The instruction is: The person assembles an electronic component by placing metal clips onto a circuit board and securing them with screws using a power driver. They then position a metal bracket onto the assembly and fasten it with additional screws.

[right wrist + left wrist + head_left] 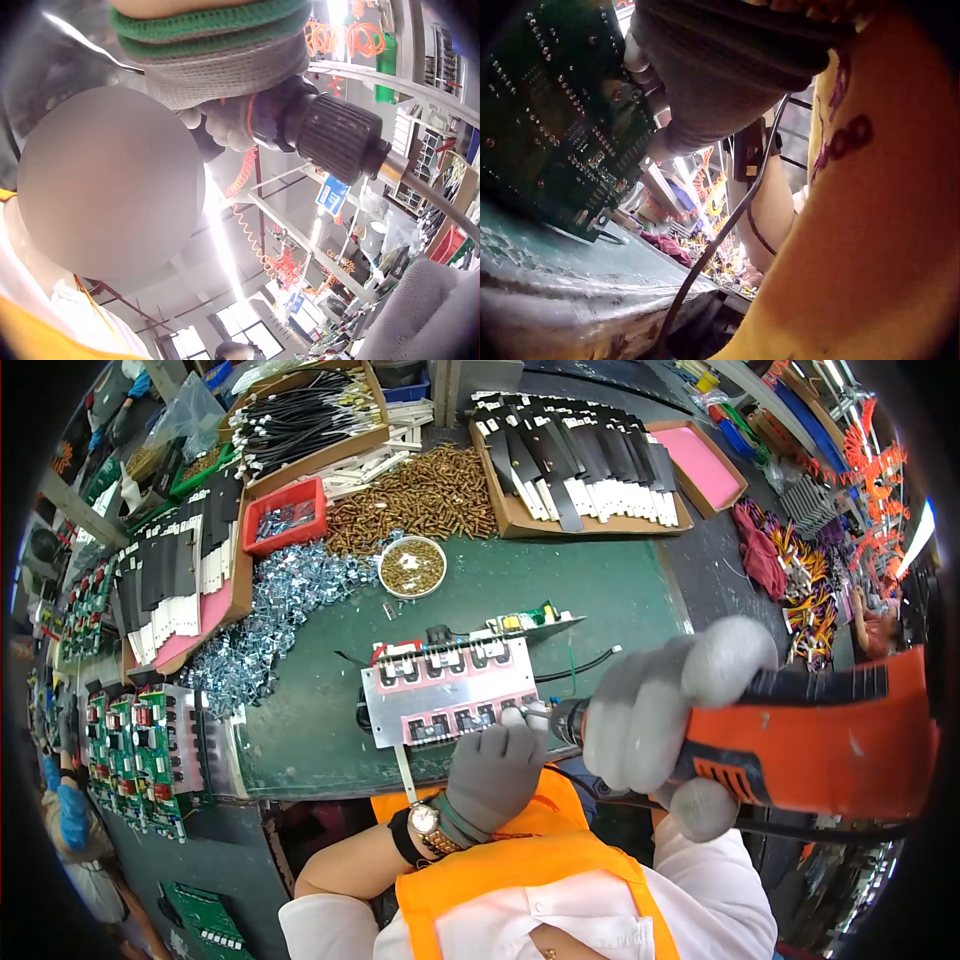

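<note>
A silver metal plate (455, 695) with black components on pink pads lies on the green mat, mounted over a green circuit board (551, 112). My left hand (497, 760), in a grey glove, grips the plate's near right edge. My right hand (655, 710), also gloved, holds an orange electric screwdriver (810, 735). Its black chuck (337, 139) and bit point left at the plate's right corner, beside my left fingers. The bit tip itself is hidden between the fingers.
Behind the plate stand a white bowl of brass screws (413, 566), a heap of brass screws (430, 495), silver clips (270, 620), a red bin (286, 515) and cardboard trays of black strips (575, 460). Green circuit boards (135, 750) are stacked at left. A black cable (720, 240) hangs off the table edge.
</note>
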A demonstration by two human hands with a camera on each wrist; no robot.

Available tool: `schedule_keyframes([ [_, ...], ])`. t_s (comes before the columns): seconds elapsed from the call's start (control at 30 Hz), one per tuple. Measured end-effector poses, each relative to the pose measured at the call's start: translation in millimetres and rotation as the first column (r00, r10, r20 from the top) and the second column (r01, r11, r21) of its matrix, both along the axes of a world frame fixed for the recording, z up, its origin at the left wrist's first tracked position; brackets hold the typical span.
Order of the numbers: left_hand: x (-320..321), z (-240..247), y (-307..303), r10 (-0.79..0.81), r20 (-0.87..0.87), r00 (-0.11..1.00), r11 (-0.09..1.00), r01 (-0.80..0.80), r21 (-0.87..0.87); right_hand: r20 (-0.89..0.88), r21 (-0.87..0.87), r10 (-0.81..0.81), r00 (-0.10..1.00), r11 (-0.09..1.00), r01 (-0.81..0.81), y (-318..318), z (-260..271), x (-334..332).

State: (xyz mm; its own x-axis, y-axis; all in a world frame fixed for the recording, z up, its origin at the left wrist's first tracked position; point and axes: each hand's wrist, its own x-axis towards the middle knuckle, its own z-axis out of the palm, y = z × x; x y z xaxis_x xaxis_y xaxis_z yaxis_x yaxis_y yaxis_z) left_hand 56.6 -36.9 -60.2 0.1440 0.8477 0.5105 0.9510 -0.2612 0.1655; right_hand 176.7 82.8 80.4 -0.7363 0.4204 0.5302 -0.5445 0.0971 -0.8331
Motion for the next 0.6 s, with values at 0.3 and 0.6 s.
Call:
schedule_keyframes([
  [0.3,2.2,-9.6,0.0,-0.007,-0.008,1.000,0.998,0.007,0.063,0.048,0.070,-0.018,0.999,0.997,0.014,-7.0,7.6,-3.0],
  [0.6,-8.1,-0.5,1.8,-0.063,-0.008,0.998,0.997,0.064,0.049,-0.055,0.066,0.084,0.995,0.995,-0.080,-5.7,-9.3,-16.4],
])
